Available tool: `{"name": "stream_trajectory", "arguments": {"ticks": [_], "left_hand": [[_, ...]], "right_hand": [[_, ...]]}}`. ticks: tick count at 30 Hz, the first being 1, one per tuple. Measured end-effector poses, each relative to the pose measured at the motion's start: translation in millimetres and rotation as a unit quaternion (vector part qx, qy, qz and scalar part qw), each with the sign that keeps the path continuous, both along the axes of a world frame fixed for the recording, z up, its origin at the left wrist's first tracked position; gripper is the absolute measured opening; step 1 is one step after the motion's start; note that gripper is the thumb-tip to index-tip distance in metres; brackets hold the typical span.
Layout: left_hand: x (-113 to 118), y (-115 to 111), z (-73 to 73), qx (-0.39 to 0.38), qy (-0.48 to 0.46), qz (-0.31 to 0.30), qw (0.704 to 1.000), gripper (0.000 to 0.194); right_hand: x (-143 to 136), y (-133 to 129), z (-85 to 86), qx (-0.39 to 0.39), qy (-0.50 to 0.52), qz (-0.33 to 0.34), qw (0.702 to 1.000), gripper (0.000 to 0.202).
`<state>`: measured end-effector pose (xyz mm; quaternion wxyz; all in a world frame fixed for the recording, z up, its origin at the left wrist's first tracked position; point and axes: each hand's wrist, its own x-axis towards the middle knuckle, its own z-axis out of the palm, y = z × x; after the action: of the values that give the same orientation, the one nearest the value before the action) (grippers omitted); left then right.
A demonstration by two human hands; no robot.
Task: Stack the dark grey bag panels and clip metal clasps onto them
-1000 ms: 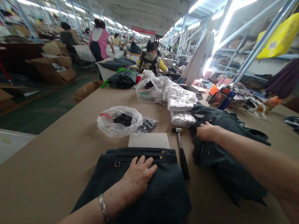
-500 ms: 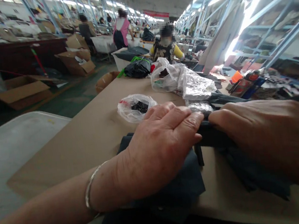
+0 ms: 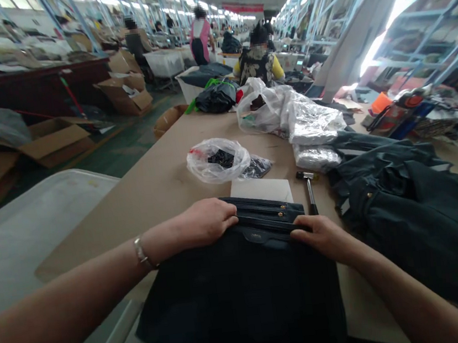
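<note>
A dark fabric bag [image 3: 244, 297] lies over the near edge of the desk [image 3: 147, 187], its upper edge pinched by both hands: the left hand [image 3: 208, 221] grips at 11 o'clock, the right hand [image 3: 320, 232] at 2, the fingers of each closed on the cloth. A small label [image 3: 256, 236] sits on the bag between them, and zips with gold-coloured pulls [image 3: 282, 209] show just beyond. Reading from the bag, a white card [image 3: 270, 188] lies between 12 and 1 o'clock, a clear plastic bag [image 3: 239, 164] with black contents farther at 12, a black-handled hammer [image 3: 309, 189] between 1 and 2, and heaped dark fabric pieces [image 3: 422, 214] towards 3.
</note>
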<state>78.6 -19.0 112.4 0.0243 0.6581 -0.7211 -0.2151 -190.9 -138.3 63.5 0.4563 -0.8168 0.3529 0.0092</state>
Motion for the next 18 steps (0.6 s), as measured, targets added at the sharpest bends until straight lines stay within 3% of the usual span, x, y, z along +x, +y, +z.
{"name": "stream_trajectory", "arguments": {"ticks": [3,6,10,14,16,18], "left_hand": [[7,-19,-33.2,0.01,-0.073,0.016,0.997,0.027],[13,-28,-51.6,0.028,-0.1,0.023,0.994,0.03],[6,-30,-49.9,0.029,-0.154,0.025,0.987,0.027],[-28,-26,-44.6,-0.131,-0.242,0.002,0.961,0.024],[-47,-23,-53.2,-0.176,-0.202,-0.057,0.962,0.027],[-61,-22,-68.2,-0.163,-0.146,-0.119,0.968,0.032]], "right_hand": [[10,-16,-26.1,-0.048,0.054,-0.038,0.997,0.031],[18,-27,-37.6,-0.116,0.081,-0.031,0.989,0.031],[24,-31,-42.1,-0.184,0.1,-0.018,0.978,0.027],[28,-28,-40.2,-0.221,0.125,-0.006,0.967,0.026],[29,-24,-35.9,-0.241,0.138,0.001,0.96,0.026],[27,-24,-26.4,-0.264,0.147,0.012,0.953,0.022]]}}
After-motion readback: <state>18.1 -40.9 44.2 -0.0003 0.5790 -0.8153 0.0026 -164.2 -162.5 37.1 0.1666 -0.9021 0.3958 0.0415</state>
